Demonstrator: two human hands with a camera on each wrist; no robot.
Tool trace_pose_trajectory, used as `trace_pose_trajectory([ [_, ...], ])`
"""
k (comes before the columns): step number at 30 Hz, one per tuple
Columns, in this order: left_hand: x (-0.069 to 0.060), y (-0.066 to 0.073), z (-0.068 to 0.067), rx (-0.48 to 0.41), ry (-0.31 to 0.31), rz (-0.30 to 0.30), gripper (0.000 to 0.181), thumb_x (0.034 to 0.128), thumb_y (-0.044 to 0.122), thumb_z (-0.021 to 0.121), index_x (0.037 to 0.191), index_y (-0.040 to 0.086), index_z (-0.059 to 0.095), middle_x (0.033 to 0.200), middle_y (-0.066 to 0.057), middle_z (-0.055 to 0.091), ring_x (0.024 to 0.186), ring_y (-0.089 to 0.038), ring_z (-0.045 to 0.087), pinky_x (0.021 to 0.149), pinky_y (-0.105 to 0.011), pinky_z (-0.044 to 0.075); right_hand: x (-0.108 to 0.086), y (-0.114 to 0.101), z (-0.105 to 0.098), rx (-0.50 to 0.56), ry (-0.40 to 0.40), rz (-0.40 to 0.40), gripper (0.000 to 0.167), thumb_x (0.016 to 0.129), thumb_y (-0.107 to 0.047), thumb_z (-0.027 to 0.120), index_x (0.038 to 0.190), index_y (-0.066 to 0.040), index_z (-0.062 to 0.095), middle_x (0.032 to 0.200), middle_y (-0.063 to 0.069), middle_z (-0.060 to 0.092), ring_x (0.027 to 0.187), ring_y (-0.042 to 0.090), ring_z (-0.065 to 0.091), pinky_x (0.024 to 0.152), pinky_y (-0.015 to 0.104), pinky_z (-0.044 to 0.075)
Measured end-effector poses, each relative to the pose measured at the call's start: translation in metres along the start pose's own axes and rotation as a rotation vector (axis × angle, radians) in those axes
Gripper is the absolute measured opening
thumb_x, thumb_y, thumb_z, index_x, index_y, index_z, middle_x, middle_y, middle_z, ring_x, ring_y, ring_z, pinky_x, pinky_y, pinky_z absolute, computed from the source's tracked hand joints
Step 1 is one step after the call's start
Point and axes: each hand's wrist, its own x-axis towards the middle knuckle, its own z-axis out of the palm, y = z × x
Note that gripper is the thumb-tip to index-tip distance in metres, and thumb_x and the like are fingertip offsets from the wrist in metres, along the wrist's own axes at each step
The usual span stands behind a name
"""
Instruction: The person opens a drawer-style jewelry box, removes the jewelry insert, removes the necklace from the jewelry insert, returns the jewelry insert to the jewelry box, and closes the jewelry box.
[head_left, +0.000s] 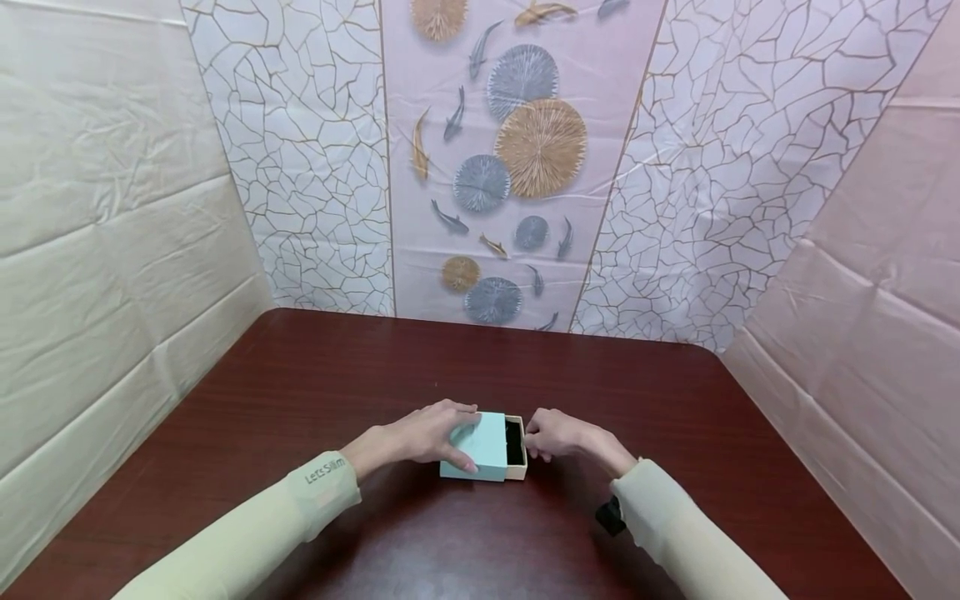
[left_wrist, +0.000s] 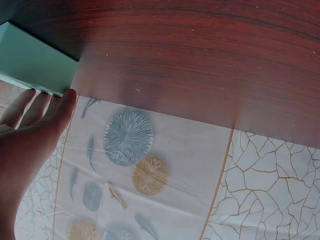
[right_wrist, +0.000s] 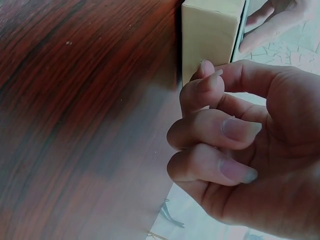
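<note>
A light blue box sleeve lies on the table, its cream inner tray partly out on the right, showing a black lining. My left hand grips the sleeve, thumb towards the near side and fingers over the far side; in the left wrist view its fingertips touch the green-looking sleeve. At the tray's outer end, my right hand has curled fingers. The right wrist view shows its thumb and index finger pinching close against the tray's end face; any small tab between them is hidden.
The dark red-brown table is bordered by a patterned backdrop behind and pale cloth walls on the left and right. A black item shows at the right sleeve cuff.
</note>
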Motion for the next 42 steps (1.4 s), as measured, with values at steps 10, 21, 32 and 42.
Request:
trace_pose_trajectory([
  [10,-0.001,0.001,-0.001,0.002,-0.004,-0.007,0.081,0.0759,0.050,0.077,0.141,0.011,0.050,0.151,-0.006,0.043,0.135,-0.028,0.043,0.104,-0.047,0.043,0.000,0.004,-0.002,0.006,-0.002,-0.003,0.033,0.095,-0.008,0.050,0.067,0.000,0.066,0.049,-0.001,0.049,0.050,0.014,0.049,0.054,0.021,0.034],
  [21,-0.002,0.004,-0.002,0.009,-0.004,0.012,0.078,0.0764,0.049,0.077,0.139,0.010,0.052,0.151,-0.008,0.043,0.135,-0.029,0.043,0.104,-0.048,0.042,-0.003,0.013,-0.005,0.019,-0.004,-0.003,0.031,0.093,-0.006,0.050,0.065,-0.003,0.064,0.048,-0.001,0.049,0.048,0.012,0.046,0.052,0.021,0.033],
  [32,0.000,0.003,-0.001,0.008,-0.001,0.016,0.078,0.0761,0.049,0.077,0.139,0.010,0.053,0.151,-0.009,0.044,0.135,-0.029,0.043,0.104,-0.048,0.042,-0.004,0.018,-0.008,0.027,-0.011,-0.012,0.032,0.093,-0.006,0.050,0.065,0.000,0.064,0.047,-0.002,0.047,0.047,0.011,0.046,0.050,0.022,0.031],
  [42,-0.002,0.002,-0.001,0.000,-0.006,0.004,0.078,0.0765,0.049,0.077,0.139,0.009,0.053,0.151,-0.009,0.043,0.136,-0.029,0.042,0.105,-0.047,0.042,-0.006,0.022,-0.010,0.003,-0.027,-0.018,0.034,0.094,-0.008,0.051,0.063,-0.002,0.063,0.047,-0.004,0.046,0.047,0.010,0.045,0.049,0.020,0.031],
])
